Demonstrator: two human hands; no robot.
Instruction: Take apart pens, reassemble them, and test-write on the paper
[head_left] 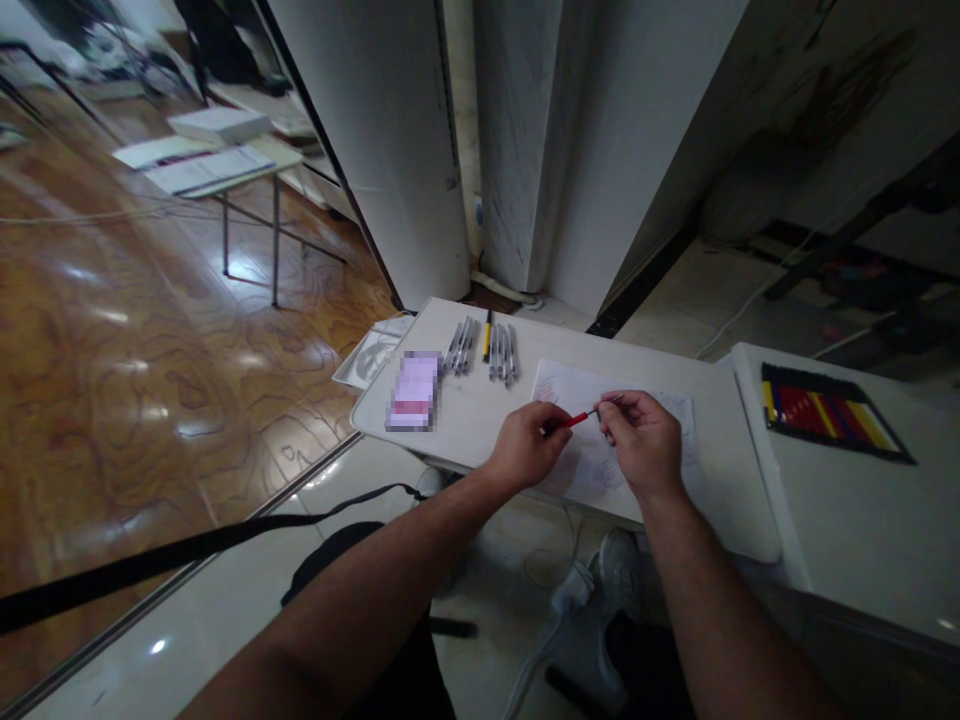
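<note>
Pen, red-bodied, held above a sheet of paper on a white table, in the gap between two hands. Left hand: fingers closed, gripping the red body. Right hand: thumb and fingers pinched at the thin dark end; exact grip point partly hidden by the fingers. Cannot tell whether the thin dark end is a separate piece. Paper bears scribbled marks, some reddish, and lies under both hands.

Beyond the paper, toward the table's far edge: two groups of clear pens, one at left, one at right, with a yellow-and-black pen between them. Phone lies beside the left group; its screen is pixelated.

Container: flat black case, on a white surface adjoining the table's right end. Contents: a row of slender items, mostly red and yellow, packed side by side. Count not legible.

Farther off, upper left: small side table carrying loose papers and a white box; contents of the box cannot be seen. Below the work table: white power strip with cord, near a shoe.
</note>
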